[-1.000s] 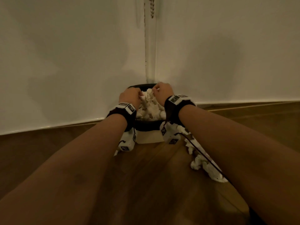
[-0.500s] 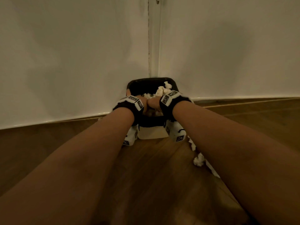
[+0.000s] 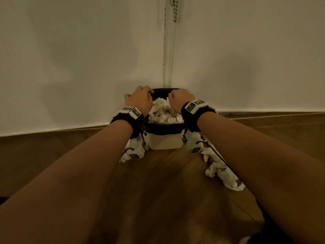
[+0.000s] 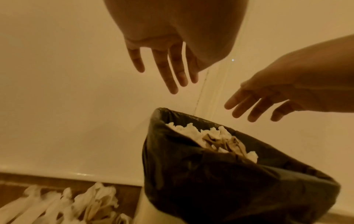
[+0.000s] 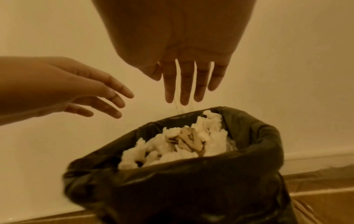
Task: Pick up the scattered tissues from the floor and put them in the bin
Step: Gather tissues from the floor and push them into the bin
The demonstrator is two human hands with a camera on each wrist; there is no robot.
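Bin point(image 3: 163, 126) full; tissues point(image 3: 221, 171) on floor beside.

Bin liner point(image 5: 191, 181): thin black plastic, wrinkled, slight sheen.
Tissues point(image 3: 165, 111): white paper, crumpled, matt; some brown-stained.
Floor point(image 3: 158, 191): wood planks, smooth, low gloss.
Wall point(image 3: 70, 59): painted, smooth, matt.
Skirting point(image 4: 76, 172): white, glossy.

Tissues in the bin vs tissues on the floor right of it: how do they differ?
The tissues in the bin sit heaped together inside the black liner, level with its rim; the tissues on the floor trail loosely along the wooden boards beside the bin, not contained. The binned heap shows a brown-stained piece; none is visible in the floor ones. Both are crumpled and white.
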